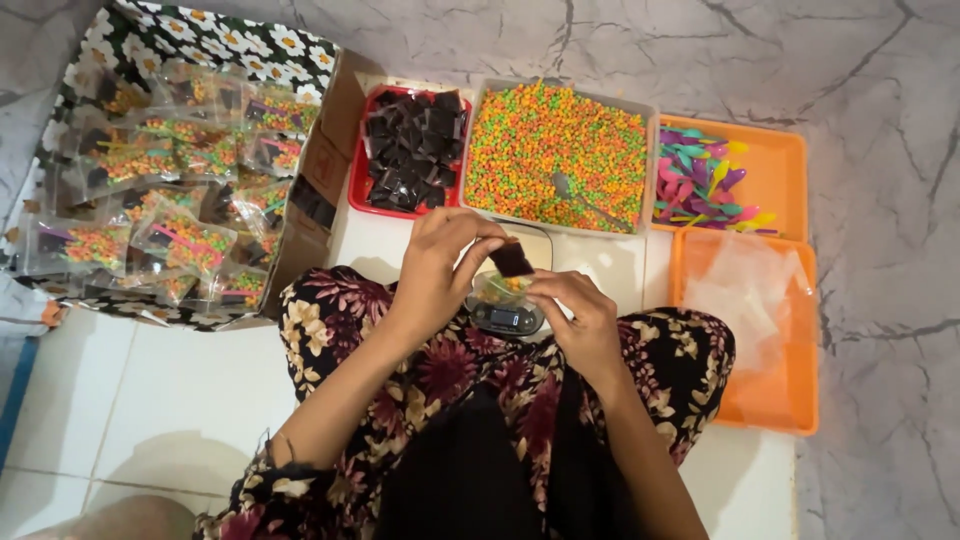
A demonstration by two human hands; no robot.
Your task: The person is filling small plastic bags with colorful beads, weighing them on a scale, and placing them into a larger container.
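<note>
Dark square packet point(511, 259) is pinched at its left edge by the fingertips of the left hand point(437, 268), just above a small clear bag point(503, 288) that rests on a digital scale point(508, 316). The bag's right rim is gripped by the narrowly closed fingers of the right hand point(580, 318). Both hands are held over a lap covered in floral cloth point(350, 320). Beyond the scale, a white tray point(480, 120) filled with tiny coloured beads is seen, with a red tray point(358, 185) of dark packets to its left and a cardboard box point(310, 190) of filled bags further left. Two orange trays point(790, 150) are placed at the right.
</note>
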